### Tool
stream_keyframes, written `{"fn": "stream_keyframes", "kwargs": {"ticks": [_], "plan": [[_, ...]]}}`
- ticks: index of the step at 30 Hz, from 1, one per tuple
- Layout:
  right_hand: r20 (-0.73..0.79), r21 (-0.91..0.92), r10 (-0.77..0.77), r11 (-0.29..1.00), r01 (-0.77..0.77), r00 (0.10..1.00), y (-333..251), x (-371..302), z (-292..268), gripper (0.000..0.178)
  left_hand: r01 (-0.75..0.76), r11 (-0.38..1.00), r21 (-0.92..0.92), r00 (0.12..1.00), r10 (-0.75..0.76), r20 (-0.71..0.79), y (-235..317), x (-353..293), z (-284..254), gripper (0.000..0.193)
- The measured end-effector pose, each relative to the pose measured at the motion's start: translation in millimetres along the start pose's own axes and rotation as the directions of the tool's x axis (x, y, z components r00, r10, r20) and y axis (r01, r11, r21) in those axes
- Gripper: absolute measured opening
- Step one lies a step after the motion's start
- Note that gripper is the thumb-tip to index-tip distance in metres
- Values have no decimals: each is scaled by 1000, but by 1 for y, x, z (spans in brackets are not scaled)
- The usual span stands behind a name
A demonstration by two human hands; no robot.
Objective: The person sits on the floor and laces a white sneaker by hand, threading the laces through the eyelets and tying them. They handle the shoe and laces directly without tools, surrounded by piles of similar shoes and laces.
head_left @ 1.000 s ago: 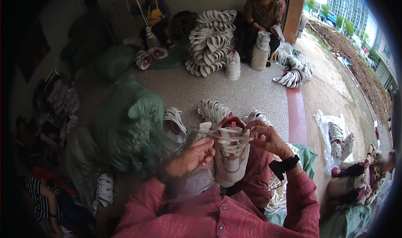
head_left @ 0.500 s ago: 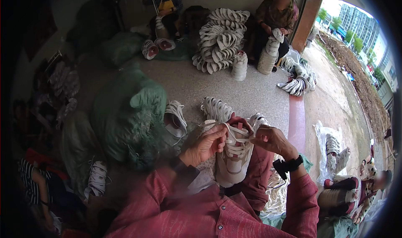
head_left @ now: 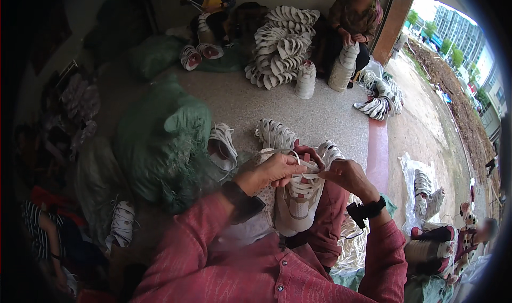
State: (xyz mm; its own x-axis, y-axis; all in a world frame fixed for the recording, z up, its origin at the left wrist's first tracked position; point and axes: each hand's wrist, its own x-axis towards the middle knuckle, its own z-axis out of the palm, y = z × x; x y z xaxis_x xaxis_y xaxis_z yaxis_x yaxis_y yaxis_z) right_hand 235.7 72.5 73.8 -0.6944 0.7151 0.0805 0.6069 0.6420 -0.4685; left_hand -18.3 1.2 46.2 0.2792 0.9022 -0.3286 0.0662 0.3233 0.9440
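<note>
A white and beige shoe upper (head_left: 297, 206) with a dark red lining stands in front of my lap, toe toward me. White lace (head_left: 303, 186) crosses its front in several rows. My left hand (head_left: 277, 169) is closed in a pinch at the upper left eyelets, a loop of the lace curving above its fingers. At the top right edge of the opening, my right hand (head_left: 345, 176) is also closed, thumb and finger pinching the lace. The fingertips partly cover the uppermost eyelets. Both wrists wear dark bands.
Stacked uppers (head_left: 274, 134) lie just beyond the shoe. A big green sack (head_left: 160, 137) stands at left, a laced upper (head_left: 222, 145) beside it. Loose white laces (head_left: 352, 239) lie by my right leg. Two people work with uppers at the back, near a tall pile (head_left: 282, 47).
My left hand has moved right and inward over the shoe's top eyelets, its palm turning down. The right hand stays nearly in place.
</note>
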Motion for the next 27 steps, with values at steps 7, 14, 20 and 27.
{"fn": "stream_keyframes", "kwargs": {"ticks": [7,14,20,27], "plan": [[-150,-343,-249,921,186,957,-18,-9,-2,39,-48,996,-77,991,38,-128,-13,8,11,27],[-152,-295,-19,955,-27,988,-24,-20,2,34,-234,843,-485,953,99,-288,-31,7,-2,19],[-154,24,44,999,-41,987,-10,-10,6,29,-349,322,-880,924,277,-265,-39,-23,-76,15],[59,306,61,949,-77,996,10,3,10,14,-544,461,-701,838,340,-427,-16,-71,-86,23]]}}
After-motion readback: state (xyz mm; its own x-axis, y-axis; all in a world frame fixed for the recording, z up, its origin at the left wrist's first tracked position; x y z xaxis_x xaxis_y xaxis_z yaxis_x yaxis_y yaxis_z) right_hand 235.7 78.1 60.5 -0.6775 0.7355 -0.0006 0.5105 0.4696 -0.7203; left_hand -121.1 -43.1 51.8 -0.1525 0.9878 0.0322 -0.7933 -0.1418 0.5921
